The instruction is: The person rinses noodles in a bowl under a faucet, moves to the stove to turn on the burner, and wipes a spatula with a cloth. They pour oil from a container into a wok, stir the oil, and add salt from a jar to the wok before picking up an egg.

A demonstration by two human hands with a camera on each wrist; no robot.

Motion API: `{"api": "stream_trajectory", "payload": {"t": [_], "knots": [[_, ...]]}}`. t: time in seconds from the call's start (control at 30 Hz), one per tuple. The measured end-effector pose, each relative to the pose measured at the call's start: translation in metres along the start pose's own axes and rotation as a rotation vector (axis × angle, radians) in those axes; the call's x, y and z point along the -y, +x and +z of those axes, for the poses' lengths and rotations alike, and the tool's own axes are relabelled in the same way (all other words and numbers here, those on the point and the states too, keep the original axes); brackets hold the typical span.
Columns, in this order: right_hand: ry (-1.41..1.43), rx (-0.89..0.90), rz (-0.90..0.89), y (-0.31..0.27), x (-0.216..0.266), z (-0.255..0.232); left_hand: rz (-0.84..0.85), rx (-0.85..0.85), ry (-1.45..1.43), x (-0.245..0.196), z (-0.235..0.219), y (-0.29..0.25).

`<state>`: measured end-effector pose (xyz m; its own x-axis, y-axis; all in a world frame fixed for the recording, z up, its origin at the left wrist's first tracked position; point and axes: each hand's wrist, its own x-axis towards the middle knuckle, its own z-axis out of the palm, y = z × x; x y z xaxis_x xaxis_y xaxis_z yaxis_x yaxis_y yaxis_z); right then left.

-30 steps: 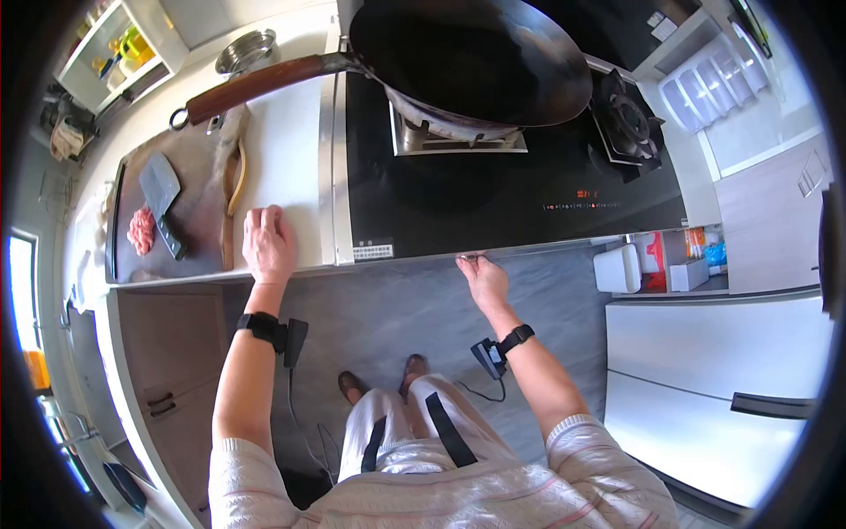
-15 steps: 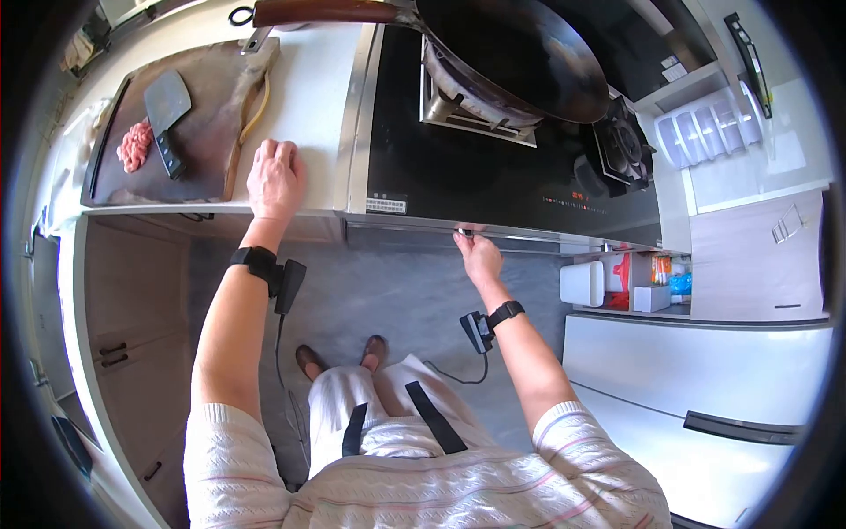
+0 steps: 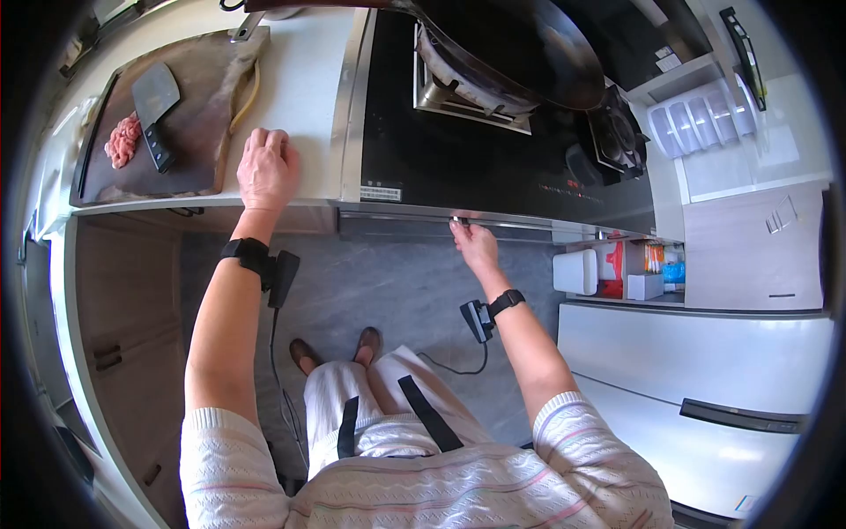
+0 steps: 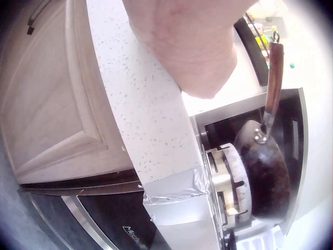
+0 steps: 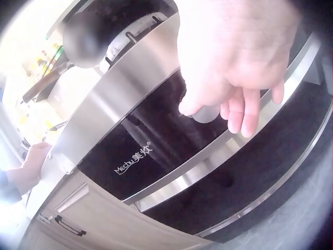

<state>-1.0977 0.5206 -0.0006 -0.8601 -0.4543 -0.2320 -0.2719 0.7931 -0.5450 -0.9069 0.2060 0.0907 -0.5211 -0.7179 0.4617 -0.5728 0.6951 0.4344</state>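
Note:
My left hand (image 3: pixel 267 170) rests on the white counter (image 3: pixel 308 106), its fingers loosely curled and holding nothing; the left wrist view shows the heel of that hand (image 4: pixel 187 52). To its left a cleaver (image 3: pixel 155 101) and a pile of raw meat (image 3: pixel 122 142) lie on the cutting board (image 3: pixel 198 97). At the cooktop's front edge, my right hand (image 3: pixel 477 247) pinches a round knob (image 5: pixel 208 113) on the dark front panel (image 5: pixel 161 130). In the right wrist view, the thumb of this hand (image 5: pixel 234 52) is against the knob, with the other fingers beyond it.
A large wok (image 3: pixel 520 48) sits over a burner, its wooden handle (image 4: pixel 274 78) reaching out over the counter. A smaller burner (image 3: pixel 617 132) is on the right of the black cooktop (image 3: pixel 458 159). An open compartment (image 3: pixel 663 298) holds bins and packets above a white-fronted unit (image 3: pixel 687 344).
The head view has shifted, so the wok and board appear higher in it. Both hands keep their places, the left on the counter and the right at the stove front.

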Motion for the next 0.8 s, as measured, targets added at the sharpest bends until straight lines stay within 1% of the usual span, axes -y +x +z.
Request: {"api": "stream_trajectory", "payload": {"t": [0.07,0.13,0.17,0.23,0.27,0.33,0.37,0.43,0.57,0.67,0.73,0.8], "knots": [[0.032,-0.004,0.021,0.001,-0.002,0.003,0.017,0.0,-0.004,0.002,0.0,0.0],[0.044,-0.026,-0.022,0.0,-0.003,0.004,0.007,0.014,-0.002,0.002,0.0,0.0],[0.049,-0.037,-0.009,0.0,-0.004,0.004,0.022,0.02,-0.01,0.002,0.0,0.0],[0.112,0.053,0.072,-0.004,0.004,-0.003,0.024,0.015,0.007,0.002,0.001,0.001],[0.117,0.045,0.08,-0.008,0.008,-0.006,0.032,0.014,0.013,0.003,0.001,0.001],[0.233,0.061,0.079,-0.013,0.014,-0.011,0.042,0.01,0.016,0.004,0.002,0.001],[0.237,0.056,0.082,-0.013,0.011,-0.01,0.041,0.003,0.022,0.004,0.003,0.0],[0.384,0.045,0.077,-0.012,0.004,-0.007,0.044,0.007,0.023,0.003,0.003,0.001],[0.304,0.075,0.093,-0.025,-0.009,-0.019,0.013,0.032,0.016,0.003,0.001,0.001],[0.272,0.159,0.093,-0.041,-0.021,-0.02,0.006,0.01,0.019,0.003,0.002,0.001],[0.249,0.226,0.127,-0.054,-0.018,-0.024,-0.007,0.009,0.02,0.003,0.002,0.001],[0.21,0.261,0.119,-0.064,-0.013,-0.024,0.002,0.003,0.008,0.003,0.002,0.001]]}}
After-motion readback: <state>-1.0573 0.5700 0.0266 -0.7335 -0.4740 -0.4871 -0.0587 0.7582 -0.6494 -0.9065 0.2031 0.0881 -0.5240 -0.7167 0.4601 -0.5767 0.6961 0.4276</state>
